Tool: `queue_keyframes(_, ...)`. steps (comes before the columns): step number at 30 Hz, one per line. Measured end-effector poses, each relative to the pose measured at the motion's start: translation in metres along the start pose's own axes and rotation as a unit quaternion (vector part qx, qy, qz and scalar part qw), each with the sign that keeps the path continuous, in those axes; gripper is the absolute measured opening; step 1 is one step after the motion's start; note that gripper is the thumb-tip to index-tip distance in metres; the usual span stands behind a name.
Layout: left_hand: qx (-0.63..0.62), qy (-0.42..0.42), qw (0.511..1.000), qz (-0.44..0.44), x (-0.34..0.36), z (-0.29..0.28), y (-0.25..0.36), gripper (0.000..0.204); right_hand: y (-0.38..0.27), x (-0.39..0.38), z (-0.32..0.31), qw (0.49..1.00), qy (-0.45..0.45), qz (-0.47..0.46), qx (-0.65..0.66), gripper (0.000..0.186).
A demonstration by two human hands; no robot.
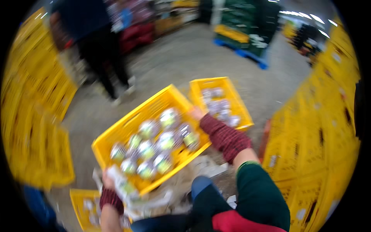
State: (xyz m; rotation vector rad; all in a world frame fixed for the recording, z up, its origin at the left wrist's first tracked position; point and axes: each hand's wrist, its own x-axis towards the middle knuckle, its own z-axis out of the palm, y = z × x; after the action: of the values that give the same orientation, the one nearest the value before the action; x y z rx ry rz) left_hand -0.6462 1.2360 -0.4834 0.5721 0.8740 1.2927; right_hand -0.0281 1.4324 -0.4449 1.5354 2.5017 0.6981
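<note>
A yellow plastic crate point(135, 113) is tilted in front of me, its right end farther away than its left. Inside lie several round, shiny packs point(147, 149) in clear wrap with green-yellow labels; blur hides what they contain. At the crate's left end, my left hand point(108, 181) is closed on the rim, beside a crumpled whitish plastic sheet point(124, 187). My right hand point(196, 113) grips the opposite end, its fingers partly hidden by the crate wall. Dark red knitted cuffs cover both wrists.
A second yellow crate point(240, 101) with similar packs stands beyond my right hand; another point(79, 201) sits at lower left. Stacked yellow crates rise at left point(34, 127) and right point(309, 154). A person point(92, 42) stands at far left. Green crates point(247, 23) rest on a blue pallet point(239, 52).
</note>
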Motion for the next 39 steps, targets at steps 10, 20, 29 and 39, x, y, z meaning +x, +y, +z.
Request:
queue_keyframes(10,0.177,0.104,0.961,-0.186,-0.101,0.130,0.223,0.032,-0.007,-0.170,-0.236,0.457,-0.118,0.417,0.776,0.027)
queue_keyframes(20,0.344,-0.028,0.929,-0.135,-0.153,0.279,0.356,0.031,0.000,-0.314,-0.512,0.358,0.006,0.600,0.716,0.029)
queue_keyframes(29,0.290,-0.150,0.935,-0.136,-0.166,0.530,0.540,0.020,0.011,-0.337,-0.780,0.344,0.239,0.551,0.722,0.022)
queue_keyframes(39,0.266,-0.469,0.839,-0.073,-0.073,0.471,0.547,0.017,-0.077,-0.357,-0.905,0.521,0.302,0.599,0.527,0.023)
